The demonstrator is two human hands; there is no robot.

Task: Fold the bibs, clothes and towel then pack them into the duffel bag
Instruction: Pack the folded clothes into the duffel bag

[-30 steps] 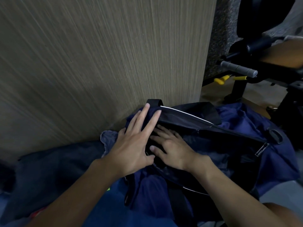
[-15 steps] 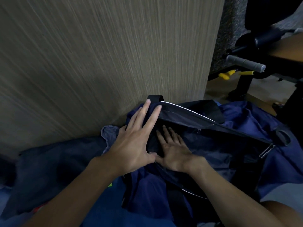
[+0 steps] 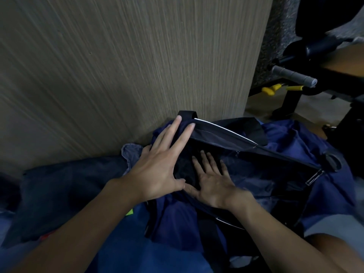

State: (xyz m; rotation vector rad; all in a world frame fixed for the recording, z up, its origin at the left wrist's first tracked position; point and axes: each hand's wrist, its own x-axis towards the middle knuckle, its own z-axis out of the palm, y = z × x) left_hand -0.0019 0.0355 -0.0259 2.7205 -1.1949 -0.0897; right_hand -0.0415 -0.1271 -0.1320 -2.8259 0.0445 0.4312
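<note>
Wood-grain panelling [image 3: 118,66] fills the view from 9 to 1 o'clock, with black gym equipment [image 3: 295,75] at 2. At the panel's foot, from centre toward 4 o'clock, lies the navy duffel bag [image 3: 332,194], crumpled and unzipped, a white line edging its opening. The left hand [image 3: 157,170] rests on the bag's end, fingers straight and spread, gripping nothing. The right hand [image 3: 212,184] presses flat on dark fabric inside the opening.

My single head camera looks forward and down, close over the duffel bag [image 3: 325,194], with the wooden panel [image 3: 137,66] at twelve o'clock.
</note>
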